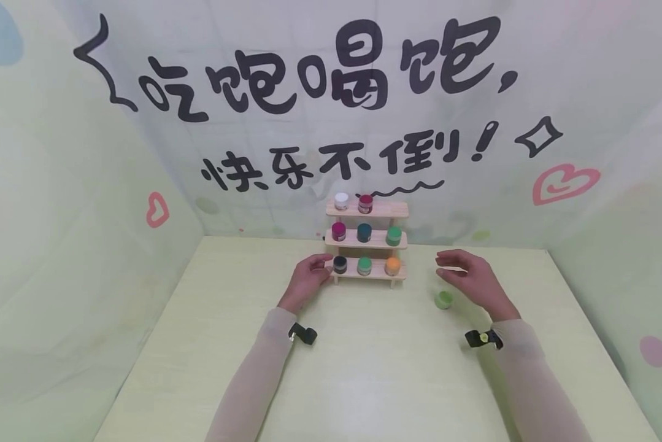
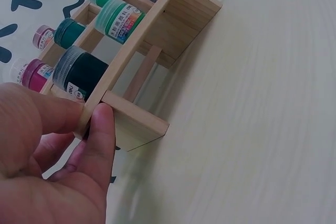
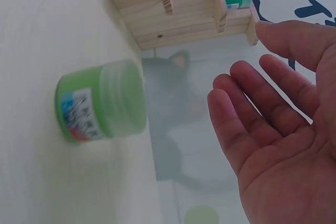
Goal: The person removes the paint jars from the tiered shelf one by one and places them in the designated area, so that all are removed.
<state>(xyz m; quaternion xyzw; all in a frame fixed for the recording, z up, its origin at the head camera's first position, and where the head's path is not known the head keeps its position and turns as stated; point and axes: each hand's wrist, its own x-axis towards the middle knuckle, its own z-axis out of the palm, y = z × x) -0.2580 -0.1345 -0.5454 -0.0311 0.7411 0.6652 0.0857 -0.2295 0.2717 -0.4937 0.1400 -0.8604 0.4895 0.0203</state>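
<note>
A three-tier wooden display rack (image 1: 391,210) stands against the back wall, holding several small paint jars. My left hand (image 1: 307,283) pinches the left end of its lowest board between thumb and finger, beside a black jar (image 1: 340,264); the left wrist view shows this grip closely. Next to the black jar are a green jar (image 1: 364,266) and an orange jar (image 1: 392,266). On the table right of the rack stands a light green jar (image 1: 443,299). My right hand (image 3: 283,129) hovers near it, fingers loosely bent, palm facing the rack, touching nothing.
Magenta (image 1: 338,231), dark teal (image 1: 364,232) and green (image 1: 394,236) jars fill the middle tier. White (image 1: 341,201) and red (image 1: 365,203) jars stand on the top tier, its right part bare. A printed cloth (image 1: 286,37) hangs behind the pale table (image 1: 353,380).
</note>
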